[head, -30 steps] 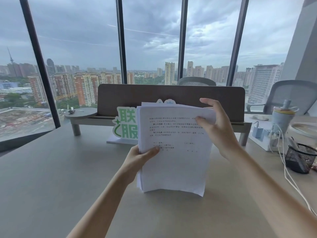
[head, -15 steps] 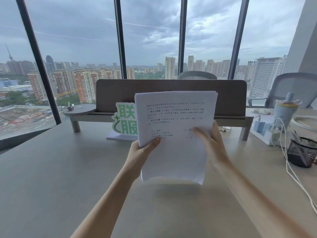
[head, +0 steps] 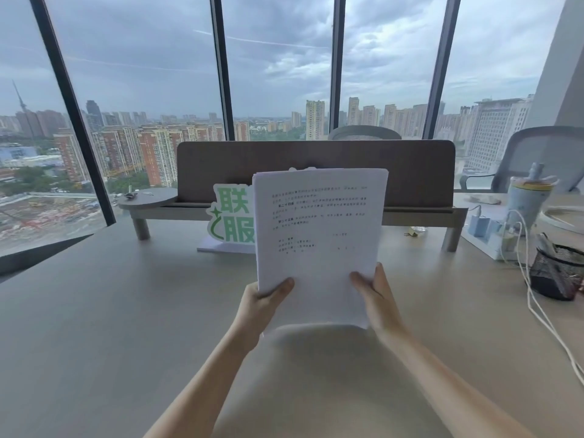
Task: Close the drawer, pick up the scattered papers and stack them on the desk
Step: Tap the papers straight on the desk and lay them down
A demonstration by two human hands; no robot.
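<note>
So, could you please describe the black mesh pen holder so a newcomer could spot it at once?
Start at the long desk and follow it to its far right edge. Past the white cables stands the black mesh pen holder, the only dark wire basket there, unlike the pale tumbler behind it.

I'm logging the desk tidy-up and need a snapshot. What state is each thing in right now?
Stack of papers: gathered, held upright above the desk, not yet laid down.
Left hand: gripping the stack's lower left edge.
Right hand: gripping the stack's lower right edge.
Desk: bare in front of the hands.
Green sign: standing upright, partly hidden by the papers.
Mesh pen holder: upright, at the right.
Drawer: not in view.
</note>
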